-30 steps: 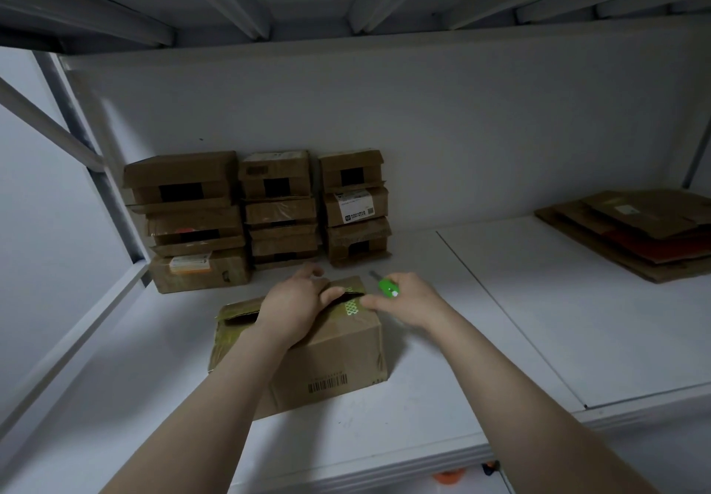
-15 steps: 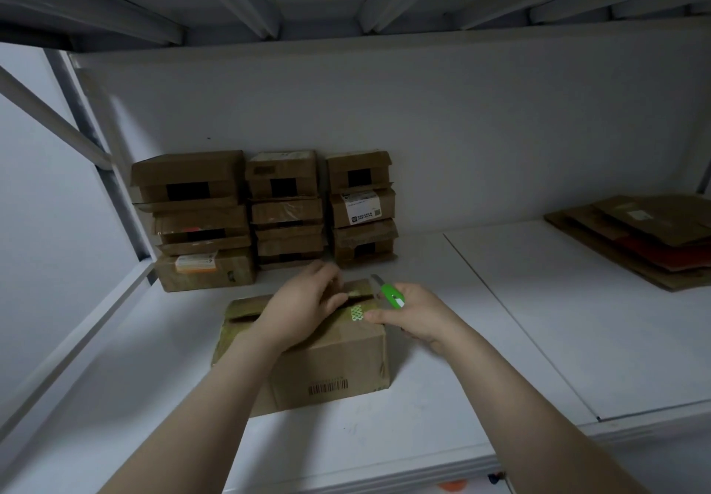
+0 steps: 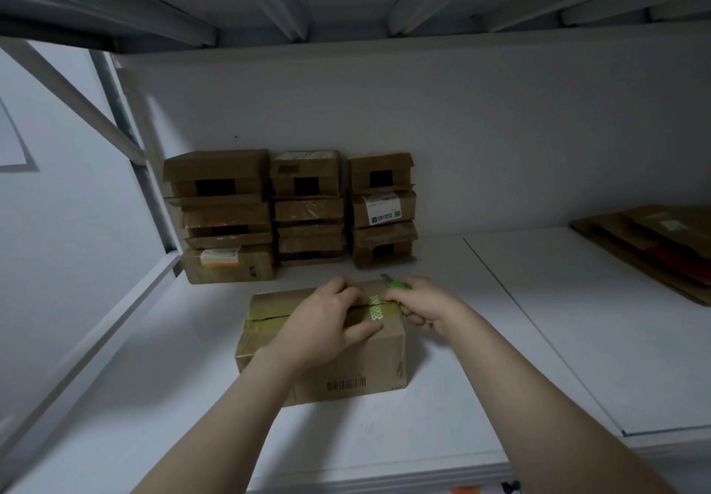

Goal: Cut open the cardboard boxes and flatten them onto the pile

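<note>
Two hands: both are working at one box [image 3: 346,370], which is sitting on the white shelf [image 3: 500,339] right in front of the person.
Left hand [image 3: 327,320]: it is lying flat with fingers spread across the lid and pressing down, I'd say to keep the flaps from shifting under the blade.
Right hand [image 3: 427,303]: it is gripping a green cutter [image 3: 398,284] at the box's far right corner, blade pointing away, beside the green-dotted tape [image 3: 375,307] crossing the top seam.
Box contents: the flaps are lying closed, so nothing inside is showing.
Stacked boxes [image 3: 307,209]: three columns are waiting against the back wall; dark gaps are showing in some fronts, contents hidden.
Flattened pile [image 3: 654,243]: it is lying well apart on the right, probably where this box is heading.
</note>
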